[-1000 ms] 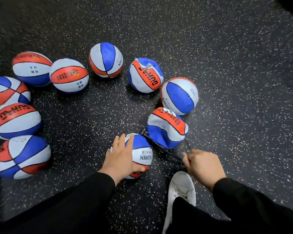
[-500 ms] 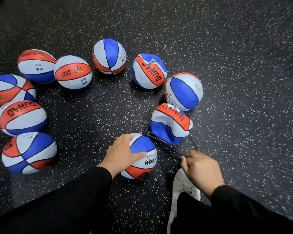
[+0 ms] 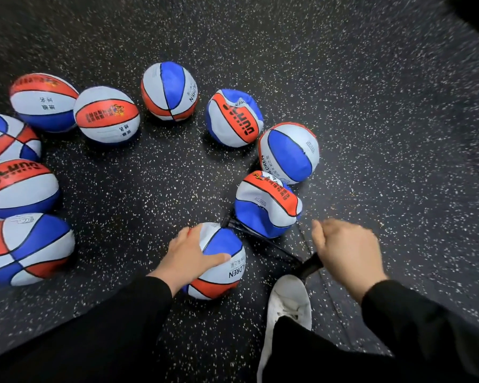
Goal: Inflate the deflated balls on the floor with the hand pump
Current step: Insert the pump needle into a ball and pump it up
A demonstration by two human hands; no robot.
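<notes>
**Pump handle raised beside the nearest ball**

Since the frame a second ago our right hand [image 3: 343,251] has risen, lifting the black pump handle [image 3: 310,265] it grips clear of the white shoe [image 3: 289,302], and the ball under our left hand has rolled so its blue panel faces up. We take that nearest ball [image 3: 219,261] as our landmark. Our left hand [image 3: 190,254] lies spread over its left side, fingers relaxed and flat on the surface, thumb stretched across the blue panel. Our right hand, right of the landmark, is curled round the handle; it is blurred. Below that hand, to the right of the landmark, the shoe stands on the floor [image 3: 371,106]. A thin black hose [image 3: 260,239] runs from the pump up and left to the landmark's top right edge, where a black fitting meets the ball. Just beyond the landmark to the right sits a crumpled, dented ball [image 3: 266,205], touching the hose. Behind that, a rounder blue-and-white ball [image 3: 288,153], then a creased ball with an orange band [image 3: 234,118]. Straight beyond the landmark, well apart, lies a ball with a blue stripe [image 3: 169,91]. Further left of it two balls [image 3: 107,114] [image 3: 43,102] touch each other. Well apart to the landmark's left, three more [image 3: 25,248] [image 3: 18,189] [image 3: 6,138] stack along the picture's edge.
</notes>
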